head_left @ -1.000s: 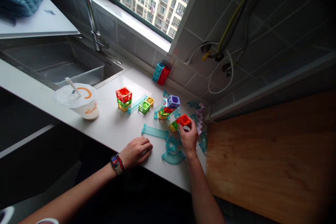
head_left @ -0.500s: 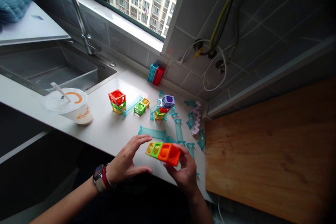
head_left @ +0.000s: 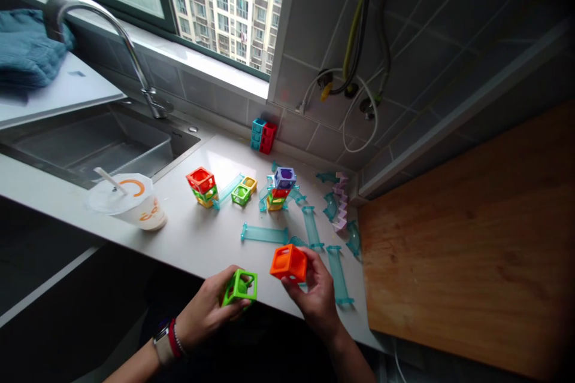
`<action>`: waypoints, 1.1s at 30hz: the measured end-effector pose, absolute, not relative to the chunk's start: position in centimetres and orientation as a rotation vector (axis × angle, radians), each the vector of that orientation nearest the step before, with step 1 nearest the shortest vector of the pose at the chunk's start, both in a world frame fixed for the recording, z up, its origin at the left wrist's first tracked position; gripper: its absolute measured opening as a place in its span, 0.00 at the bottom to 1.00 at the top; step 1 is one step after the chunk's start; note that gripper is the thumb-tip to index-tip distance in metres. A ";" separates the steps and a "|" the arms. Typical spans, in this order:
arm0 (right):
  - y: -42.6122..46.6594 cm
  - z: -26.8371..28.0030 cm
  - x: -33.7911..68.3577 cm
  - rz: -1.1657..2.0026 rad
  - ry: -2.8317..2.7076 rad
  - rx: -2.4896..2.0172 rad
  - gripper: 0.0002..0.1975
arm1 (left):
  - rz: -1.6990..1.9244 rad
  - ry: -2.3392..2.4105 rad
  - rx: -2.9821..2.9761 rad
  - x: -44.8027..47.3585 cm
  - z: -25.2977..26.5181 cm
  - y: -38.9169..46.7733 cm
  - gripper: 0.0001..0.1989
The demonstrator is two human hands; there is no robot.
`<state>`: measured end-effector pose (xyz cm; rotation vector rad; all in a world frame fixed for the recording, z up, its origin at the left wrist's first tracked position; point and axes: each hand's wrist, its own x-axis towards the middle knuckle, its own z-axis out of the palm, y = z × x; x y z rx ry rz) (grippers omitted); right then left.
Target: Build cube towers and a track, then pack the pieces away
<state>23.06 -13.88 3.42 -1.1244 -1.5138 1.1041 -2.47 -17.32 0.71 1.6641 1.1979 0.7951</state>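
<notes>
Seeing smooth plastic on green block (head_left: 242,286) and orange block (head_left: 284,262), lower centre; noting glossy metal on faucet (head_left: 151,99), rough cloth (head_left: 33,51), upper left.

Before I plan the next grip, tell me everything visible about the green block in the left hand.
The green block is bright green, seemingly plastic: a cube-like frame with an open, square-edged face and a rounded part inside. The left hand grips it from its left side, hiding part of it, so I can't tell whether another piece is attached behind. It's slightly tilted, overlapping the counter's front edge in view, and apart from the orange block.
</notes>
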 end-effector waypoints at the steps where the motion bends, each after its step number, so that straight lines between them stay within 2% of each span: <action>1: -13.3 3.3 23.1 1.070 -1.532 -1.172 0.26 | 0.817 1.257 1.639 -3.3 0.4 -17.5 0.15; 6: -11.5 1.8 20.6 0.991 -1.849 -1.197 0.26 | 1.066 1.556 1.391 -6.7 -0.6 -16.9 0.22; 10: -10.8 1.3 17.3 1.013 -1.841 -1.097 0.24 | 1.231 1.621 1.279 -7.3 -1.1 -15.2 0.25; 19: -0.9 9.3 11.7 1.042 -1.803 -0.766 0.26 | 1.264 1.554 1.407 -6.4 -3.2 -12.6 0.24; 24: 6.1 11.0 6.6 1.133 -2.095 -0.539 0.26 | 1.354 1.378 1.508 -8.3 -3.6 -13.2 0.44; 25: 7.2 11.1 5.7 1.154 -2.148 -0.511 0.25 | 1.402 1.353 1.482 -8.9 -3.6 -13.3 0.44; 30: 10.8 11.1 3.0 1.269 -2.270 -0.493 0.25 | 1.555 1.540 1.160 -10.8 -4.0 -11.9 0.26; 33: 11.6 10.7 2.2 1.304 -2.320 -0.501 0.25 | 1.605 1.623 1.150 -11.2 -4.7 -9.8 0.26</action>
